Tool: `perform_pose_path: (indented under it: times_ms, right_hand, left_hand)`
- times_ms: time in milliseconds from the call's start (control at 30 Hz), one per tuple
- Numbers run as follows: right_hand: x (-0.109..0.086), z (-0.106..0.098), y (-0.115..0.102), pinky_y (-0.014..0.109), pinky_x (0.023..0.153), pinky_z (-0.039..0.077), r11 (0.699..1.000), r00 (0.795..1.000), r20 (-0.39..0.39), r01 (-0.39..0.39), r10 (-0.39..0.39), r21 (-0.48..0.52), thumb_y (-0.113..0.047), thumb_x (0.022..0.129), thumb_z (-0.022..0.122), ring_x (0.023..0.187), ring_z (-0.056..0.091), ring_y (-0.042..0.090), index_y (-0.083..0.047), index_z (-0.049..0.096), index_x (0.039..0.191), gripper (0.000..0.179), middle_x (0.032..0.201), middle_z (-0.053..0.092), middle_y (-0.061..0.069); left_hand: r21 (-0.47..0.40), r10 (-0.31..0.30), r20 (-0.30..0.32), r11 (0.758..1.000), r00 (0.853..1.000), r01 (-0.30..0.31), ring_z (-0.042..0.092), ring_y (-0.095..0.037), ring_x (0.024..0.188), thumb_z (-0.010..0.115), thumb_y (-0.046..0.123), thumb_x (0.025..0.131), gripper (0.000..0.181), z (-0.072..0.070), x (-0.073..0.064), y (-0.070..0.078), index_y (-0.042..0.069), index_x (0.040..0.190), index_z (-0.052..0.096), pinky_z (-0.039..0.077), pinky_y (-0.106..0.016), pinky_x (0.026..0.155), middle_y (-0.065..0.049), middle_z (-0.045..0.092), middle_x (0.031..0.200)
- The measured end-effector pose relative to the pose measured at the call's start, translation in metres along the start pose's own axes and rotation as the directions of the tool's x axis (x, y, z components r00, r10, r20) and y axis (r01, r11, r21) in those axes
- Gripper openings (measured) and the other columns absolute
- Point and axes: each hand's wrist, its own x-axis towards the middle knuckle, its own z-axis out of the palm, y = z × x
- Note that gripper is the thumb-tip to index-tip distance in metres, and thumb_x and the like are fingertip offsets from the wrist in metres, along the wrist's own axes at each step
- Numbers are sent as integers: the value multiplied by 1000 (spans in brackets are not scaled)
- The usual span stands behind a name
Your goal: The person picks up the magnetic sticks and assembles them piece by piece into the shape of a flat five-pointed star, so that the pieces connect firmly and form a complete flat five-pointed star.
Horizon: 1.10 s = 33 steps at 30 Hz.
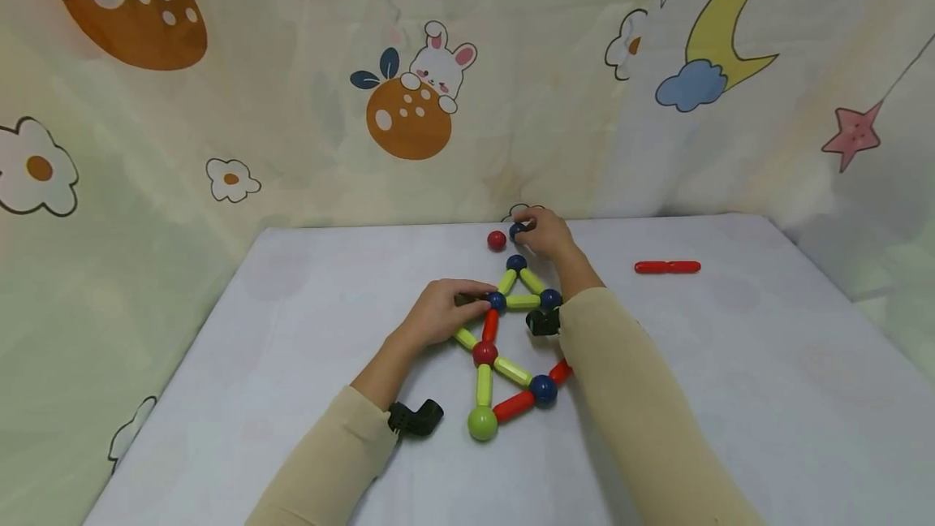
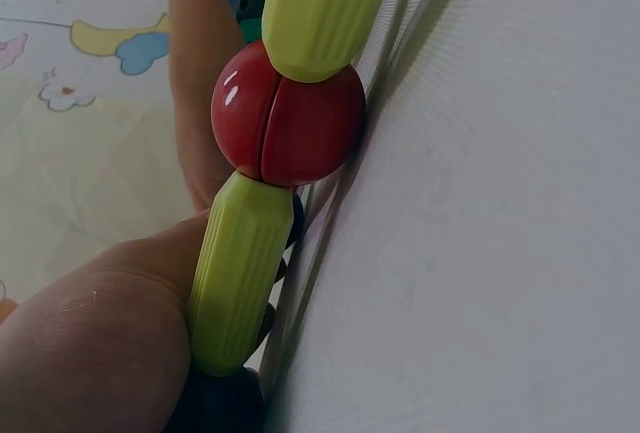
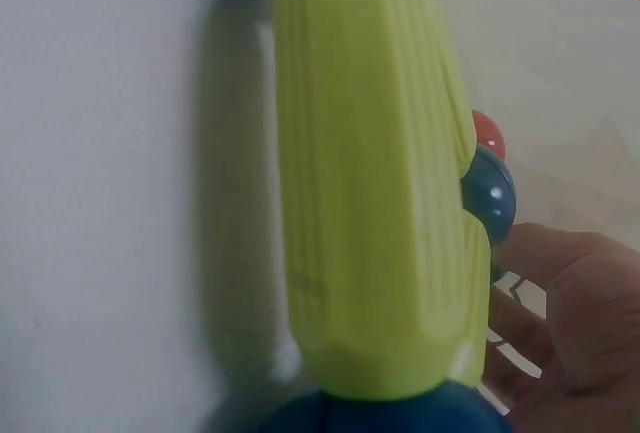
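Note:
A flat figure of magnetic rods and balls lies on the table. Its upper part is a triangle of yellow-green rods (image 1: 522,302) with blue balls (image 1: 516,264) at the corners. My left hand (image 1: 441,308) pinches the triangle's left blue ball (image 1: 497,301) between fingers and thumb. Below it, a red rod (image 1: 490,326) runs to a red ball (image 1: 484,353), which also shows in the left wrist view (image 2: 290,123). Beyond the triangle's tip, my right hand (image 1: 546,235) pinches a separate blue ball (image 1: 518,232). In the right wrist view a yellow-green rod (image 3: 365,183) partly hides that hand.
A loose red ball (image 1: 497,241) sits left of the right hand. Two red rods (image 1: 667,267) lie end to end at the right. A green ball (image 1: 482,423) forms the figure's near corner. My right sleeve (image 1: 628,380) covers part of the figure. A patterned cloth hangs behind the table.

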Motion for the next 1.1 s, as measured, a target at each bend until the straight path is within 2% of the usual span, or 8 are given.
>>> perform_pose_path:
  times_ms: [133, 400, 533, 700, 900, 1100]
  right_hand:
    - [-3, -1, 4, 49, 108, 50, 1000, 1000, -15, 6, -6, 19, -16, 101, 64, 127, 56, 39, -9, 60, 141, 41, 141, 59, 21]
    - [-8, -7, 7, 52, 108, 49, 980, 997, -69, -4, 18, 197, -22, 100, 65, 127, 56, 40, -10, 60, 140, 42, 142, 58, 22]
    - [-8, -13, 8, 50, 102, 51, 953, 997, -58, -25, 44, 303, -24, 99, 67, 122, 56, 37, -13, 59, 141, 44, 143, 57, 20]
    - [-12, -22, 5, 46, 98, 52, 912, 998, -52, -5, 29, 410, -25, 100, 67, 122, 57, 37, -13, 58, 141, 44, 142, 58, 18]
    - [-22, -32, -1, 50, 107, 51, 887, 999, -46, 42, -23, 460, -26, 102, 66, 129, 56, 39, -13, 57, 142, 43, 139, 61, 16]
    - [-33, -40, 1, 48, 107, 53, 882, 997, -38, 74, -64, 466, -27, 103, 63, 129, 56, 41, -13, 55, 145, 44, 140, 61, 17]
  left_hand:
    - [-6, -2, 3, 1000, 1000, 2, 64, -18, 116, 71, 26, 99, 29, 2, -1, -1, 26, 127, 75, 53, -41, 105, 5, 74, 126]
    - [-5, 7, -6, 1000, 1000, -7, 64, -18, 115, 71, 26, 98, 28, 0, 0, -1, 28, 126, 76, 54, -41, 102, 5, 75, 125]
    - [2, 4, -5, 1000, 1000, -4, 64, -18, 116, 72, 26, 98, 29, 1, 1, -1, 28, 127, 76, 54, -41, 102, 5, 75, 125]
    - [10, 5, -11, 1000, 1000, -5, 63, -19, 116, 72, 27, 98, 28, 2, 2, 0, 27, 126, 76, 53, -41, 102, 6, 75, 124]
    - [11, -4, -21, 1000, 1000, 5, 63, -19, 115, 72, 27, 98, 28, 1, 1, 2, 28, 126, 76, 54, -41, 101, 6, 75, 125]
    - [18, 0, -21, 1000, 1000, 1, 63, -19, 116, 72, 27, 98, 29, 2, 1, 1, 28, 126, 76, 53, -41, 102, 5, 75, 125]
